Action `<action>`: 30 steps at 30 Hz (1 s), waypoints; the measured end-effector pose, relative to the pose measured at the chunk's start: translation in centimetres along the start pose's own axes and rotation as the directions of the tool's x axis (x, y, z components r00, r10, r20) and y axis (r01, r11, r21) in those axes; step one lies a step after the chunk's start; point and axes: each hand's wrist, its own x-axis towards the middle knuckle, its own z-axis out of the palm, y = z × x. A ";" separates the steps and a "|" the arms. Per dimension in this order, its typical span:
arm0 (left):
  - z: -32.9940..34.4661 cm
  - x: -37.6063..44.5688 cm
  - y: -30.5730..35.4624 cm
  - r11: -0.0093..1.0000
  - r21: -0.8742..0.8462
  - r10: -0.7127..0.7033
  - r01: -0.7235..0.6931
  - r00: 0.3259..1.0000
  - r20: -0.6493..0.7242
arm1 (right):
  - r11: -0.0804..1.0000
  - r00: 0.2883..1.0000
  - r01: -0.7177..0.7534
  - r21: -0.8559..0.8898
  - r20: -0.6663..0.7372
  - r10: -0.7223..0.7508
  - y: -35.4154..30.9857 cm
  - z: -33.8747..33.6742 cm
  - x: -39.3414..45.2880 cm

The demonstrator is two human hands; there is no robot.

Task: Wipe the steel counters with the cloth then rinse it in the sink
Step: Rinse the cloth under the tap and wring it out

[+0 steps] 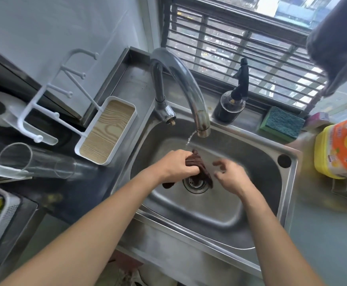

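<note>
Cloth: the dark brown cloth (197, 165) hangs bunched over the middle of the sink (288, 205), right above the drain (196, 183), with one end trailing low on the left of the fist.
Water: a thin stream falls from the faucet (191, 96) and lands at the cloth's far end.
Left hand: my left hand (178, 165) is closed in a fist around the cloth's upper part, so that is the only hold on it.
Right hand: my right hand (231, 175) sits just right of the cloth with fingers spread and curled, holding nothing (it is blurred, so I cannot tell whether a fingertip brushes the fabric).
Stage: I judge this as the rinse, with the wiping behind me.
Handling: I expect it soft, limp and heavier now that it is soaked, a bit slick, and in no way fragile.
Where to hold: I would take the free hanging tail near the drain with the right hand, then twist against the left fist.
Risk: a loose pinch could drop it onto the drain.
</note>
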 end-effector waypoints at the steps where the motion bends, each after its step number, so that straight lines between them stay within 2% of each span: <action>1: 0.0 0.2 0.4 0.998 0.065 0.010 -0.011 1.000 0.012 | 0.992 0.988 0.103 0.069 0.107 -0.110 0.0 -0.1 -0.2; 3: -0.2 0.3 1.2 0.994 0.100 0.037 -0.043 0.998 0.056 | 0.944 0.908 0.214 0.251 0.305 -0.287 -0.8 0.0 -1.1; 4: -0.4 0.4 1.5 0.995 0.084 0.040 -0.047 0.996 0.080 | 0.927 0.889 0.240 0.289 0.318 -0.329 -1.2 0.2 -1.5; 5: -0.7 0.4 1.6 0.998 0.053 0.030 -0.036 0.993 0.115 | 0.915 0.904 0.268 0.300 0.251 -0.347 -1.5 0.4 -1.6; 7: -1.5 0.3 1.5 1.000 -0.017 -0.003 0.008 0.970 0.242 | 0.879 0.917 0.378 0.291 0.013 -0.398 -2.1 0.6 -1.6; 9: -2.3 0.2 1.2 0.998 -0.034 -0.030 0.046 0.925 0.379 | 0.815 0.862 0.507 0.281 -0.149 -0.485 -2.1 0.7 -1.3; 11: -2.6 0.1 0.7 0.997 -0.043 -0.037 0.062 0.898 0.439 | 0.791 0.810 0.585 0.178 -0.170 -0.561 -2.2 0.8 -1.0; 13: -2.5 0.2 0.3 0.995 -0.051 -0.055 0.083 0.908 0.416 | 0.796 0.792 0.605 0.005 -0.098 -0.602 -2.3 0.8 -0.5; 14: -2.4 0.2 0.0 0.995 -0.025 -0.077 0.093 0.929 0.363 | 0.810 0.806 0.585 -0.044 -0.082 -0.586 -2.4 0.7 -0.3; 15: -2.3 0.3 -0.6 0.994 0.014 -0.107 0.107 0.951 0.289 | 0.843 0.839 0.538 -0.011 -0.085 -0.537 -2.3 0.7 -0.2; 16: -2.1 0.5 -1.5 0.991 0.054 -0.133 0.124 0.965 0.226 | 0.878 0.884 0.466 0.113 -0.095 -0.457 -2.2 0.6 -0.2; 17: -1.8 0.5 -2.3 0.988 0.081 -0.143 0.128 0.968 0.205 | 0.868 0.924 0.379 0.320 -0.075 -0.376 -2.3 0.6 -0.3; 19: -0.7 0.3 -3.4 0.995 -0.012 -0.089 0.095 0.963 0.253 | 0.679 0.943 0.224 0.700 0.022 -0.333 -2.7 0.6 -0.5; 20: 0.1 0.2 -3.5 0.992 -0.110 -0.032 0.062 0.965 0.259 | 0.562 0.935 0.172 0.809 0.046 -0.352 -3.1 0.8 -0.7; 22: 2.2 0.3 -3.4 0.937 -0.349 0.074 -0.006 0.981 0.180 | 0.397 0.935 0.105 0.912 0.045 -0.351 -4.0 1.8 -0.8; 23: 3.1 0.4 -3.2 0.893 -0.450 0.078 -0.018 0.990 0.116 | 0.325 0.947 0.066 0.944 0.044 -0.319 -4.4 2.3 -0.9; 25: 4.4 0.4 -3.2 0.852 -0.524 -0.005 0.024 0.999 0.038 | 0.209 0.966 -0.011 0.978 0.065 -0.252 -4.8 3.0 -0.9; 26: 4.7 0.5 -3.5 0.844 -0.530 -0.072 0.088 0.996 0.050 | 0.213 0.973 -0.022 0.977 0.070 -0.221 -4.7 3.2 -0.8; 27: 4.9 0.5 -3.9 0.832 -0.530 -0.133 0.162 0.987 0.093 | 0.276 0.980 -0.020 0.961 0.074 -0.184 -4.5 3.2 -0.9; 28: 5.0 0.6 -4.5 0.832 -0.506 -0.189 0.228 0.974 0.128 | 0.377 0.986 -0.020 0.926 0.082 -0.148 -4.1 3.2 -0.8; 30: 5.0 0.7 -5.8 0.859 -0.424 -0.262 0.286 0.958 0.115 | 0.546 0.984 -0.058 0.836 0.140 -0.110 -3.0 3.1 -0.8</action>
